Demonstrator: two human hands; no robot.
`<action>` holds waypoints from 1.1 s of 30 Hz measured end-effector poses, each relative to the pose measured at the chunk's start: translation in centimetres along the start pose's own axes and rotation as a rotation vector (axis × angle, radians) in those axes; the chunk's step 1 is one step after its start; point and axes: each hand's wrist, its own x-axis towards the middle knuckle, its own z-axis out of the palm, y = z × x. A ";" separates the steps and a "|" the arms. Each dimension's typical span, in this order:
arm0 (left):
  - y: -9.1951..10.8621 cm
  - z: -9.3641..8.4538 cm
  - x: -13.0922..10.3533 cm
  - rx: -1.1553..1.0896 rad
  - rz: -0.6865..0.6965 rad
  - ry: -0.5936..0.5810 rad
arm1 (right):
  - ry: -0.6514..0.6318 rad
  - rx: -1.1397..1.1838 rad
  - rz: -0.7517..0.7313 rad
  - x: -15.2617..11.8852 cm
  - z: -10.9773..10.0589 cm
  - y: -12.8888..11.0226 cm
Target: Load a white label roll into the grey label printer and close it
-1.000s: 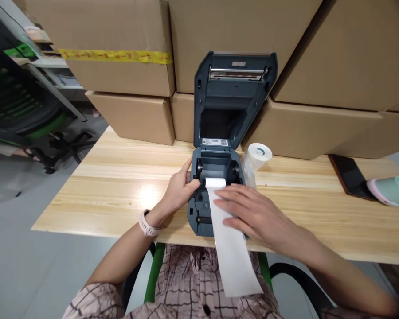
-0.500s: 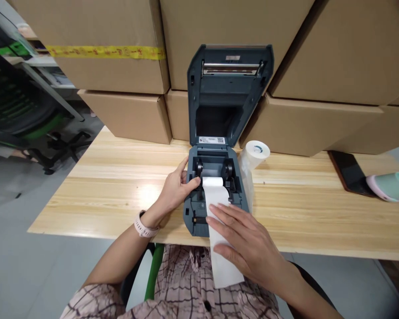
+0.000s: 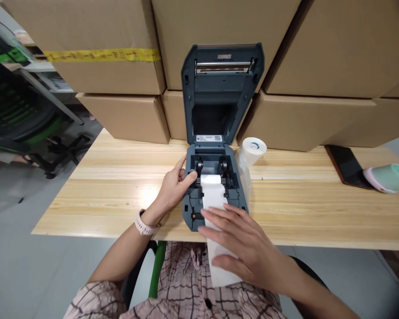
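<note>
A dark grey label printer (image 3: 188, 204) stands near the table's front edge, its lid (image 3: 206, 93) raised upright. Out of its inner bay a white paper strip (image 3: 216, 195) runs toward me, over the front edge and down before my shirt. My left hand (image 3: 173, 188) holds the printer's left side, thumb over the rim and fingers along the outer wall. Across the strip lies my right hand (image 3: 239, 243), fingers stretched out and slightly spread. It covers part of the strip and the printer's front right corner.
Right of the printer is a white roll (image 3: 253, 147) with clear plastic wrapping beside it. A dark phone (image 3: 346, 166) and a mint-green cup (image 3: 390, 177) lie farther right. Stacked cardboard boxes (image 3: 119, 117) line the table's back. An office chair (image 3: 23, 102) stands at left.
My right hand has slid slightly toward me and left along the strip, fingers more spread. The strip now lies straighter between the printer's side guides. My left hand stays on the printer.
</note>
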 end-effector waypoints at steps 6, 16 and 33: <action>3.6 0.6 -4.4 0.254 0.640 0.127 | 0.511 0.082 0.143 5.2 -8.5 5.3; 3.7 1.8 -8.6 0.337 0.829 -0.113 | 0.507 0.490 0.480 19.6 -11.8 15.0; 3.0 1.6 -7.1 0.213 0.712 0.114 | 0.431 -0.008 -0.008 -0.9 1.5 3.6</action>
